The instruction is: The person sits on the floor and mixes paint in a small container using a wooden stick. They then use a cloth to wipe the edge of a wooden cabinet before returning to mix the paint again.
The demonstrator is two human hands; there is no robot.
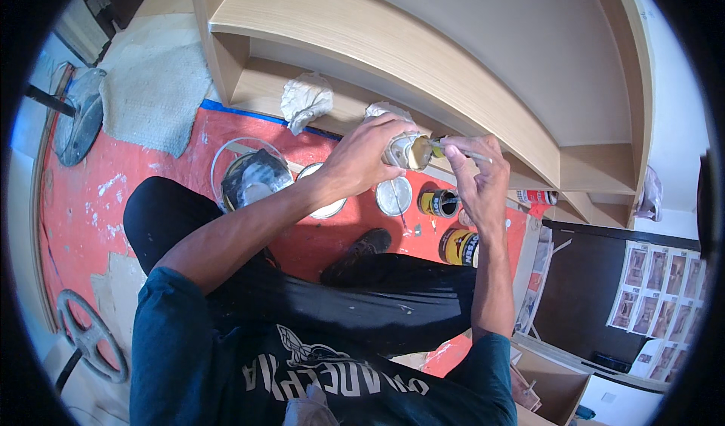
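Working over a red, paint-splattered floor (181, 171), right in front of a pale wood shelf unit (340, 35). Holding a small tin (400, 151) up off the floor, in front of the lower shelf, tipped with the mouth toward the right. Wrapping the left hand (368, 148) around its side, and pinching a thin tool (473, 155) in a nearly closed right hand (483, 178); can't tell the exact kind of tip. Probably light and stiff-walled, maybe slick with any wet stuff outside. Best to grip round the body, below the rim.
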